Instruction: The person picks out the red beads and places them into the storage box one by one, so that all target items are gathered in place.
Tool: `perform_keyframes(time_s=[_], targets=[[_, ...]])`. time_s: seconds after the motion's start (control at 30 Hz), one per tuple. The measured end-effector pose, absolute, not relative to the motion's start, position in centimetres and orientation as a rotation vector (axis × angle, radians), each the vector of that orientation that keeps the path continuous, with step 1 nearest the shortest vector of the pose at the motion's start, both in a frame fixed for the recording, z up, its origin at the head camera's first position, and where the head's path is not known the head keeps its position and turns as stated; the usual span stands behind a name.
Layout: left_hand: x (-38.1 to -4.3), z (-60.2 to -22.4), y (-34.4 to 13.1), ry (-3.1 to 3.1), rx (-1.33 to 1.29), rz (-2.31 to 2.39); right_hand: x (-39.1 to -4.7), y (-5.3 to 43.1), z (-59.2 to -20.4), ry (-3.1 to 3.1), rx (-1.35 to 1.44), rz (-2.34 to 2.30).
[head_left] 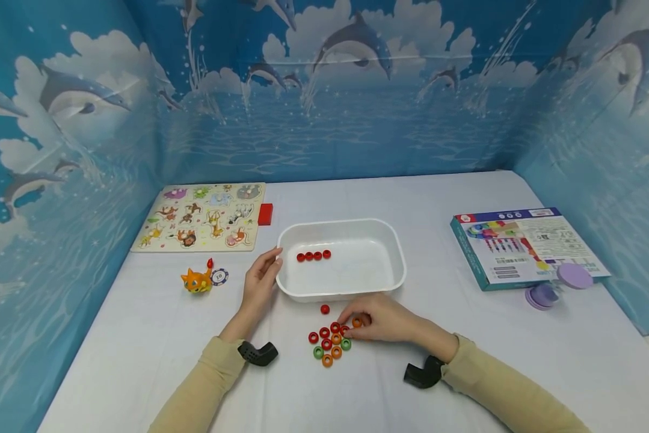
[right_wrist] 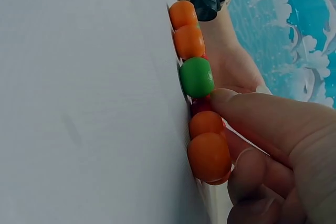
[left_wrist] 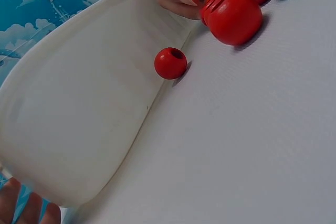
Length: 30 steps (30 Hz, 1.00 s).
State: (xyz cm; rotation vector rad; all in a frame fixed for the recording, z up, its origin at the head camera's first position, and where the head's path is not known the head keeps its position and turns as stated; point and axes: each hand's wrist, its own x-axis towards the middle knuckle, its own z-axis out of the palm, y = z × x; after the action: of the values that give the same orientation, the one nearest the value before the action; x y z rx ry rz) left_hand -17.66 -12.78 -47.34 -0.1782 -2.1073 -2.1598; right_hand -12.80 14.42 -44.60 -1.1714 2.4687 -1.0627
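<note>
My left hand touches the left wall of a white plastic tray with its fingers. Its fingertips show at the lower left of the left wrist view. Inside the tray, several red beads sit in a short row. My right hand is at a cluster of red, orange and green beads on the table, thumb and forefinger pinching a red bead. An orange bead lies by its curled fingers. Nearby are a green bead and a lone red bead close to the tray.
On the left are an animal puzzle board, a red block, an orange cat figure and a round chip. A boxed toy lies at the right, with purple round pieces at its front. A dolphin-print cloth surrounds the table.
</note>
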Motion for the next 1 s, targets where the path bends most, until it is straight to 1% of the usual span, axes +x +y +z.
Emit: perform_keyframes(time_s=[0.4, 0.53, 0.67, 0.83, 1.0], targets=[[-17.6, -47.3, -12.8, -2.103, -0.184, -2.164, -12.7, 14.4, -44.1, 2.492, -1.176, -1.007], [-17.7, -47.3, -12.8, -2.103, -0.188, -2.165, -12.5, 14.6, -42.5, 2.499, -1.180, -0.973], [-17.7, -47.3, -12.8, -2.092, -0.196, -2.166, -12.8, 15.0, -39.9, 2.472, -1.205, -1.001], [-17.7, -47.2, -12.8, -2.091, -0.197, -2.168, -14.9, 15.3, -36.2, 2.512, -1.260, -1.018], [-17.7, -47.2, -12.8, -2.103, -0.197, -2.159, -18.5, 14.9, -34.1, 2.497, -1.316, -1.048]])
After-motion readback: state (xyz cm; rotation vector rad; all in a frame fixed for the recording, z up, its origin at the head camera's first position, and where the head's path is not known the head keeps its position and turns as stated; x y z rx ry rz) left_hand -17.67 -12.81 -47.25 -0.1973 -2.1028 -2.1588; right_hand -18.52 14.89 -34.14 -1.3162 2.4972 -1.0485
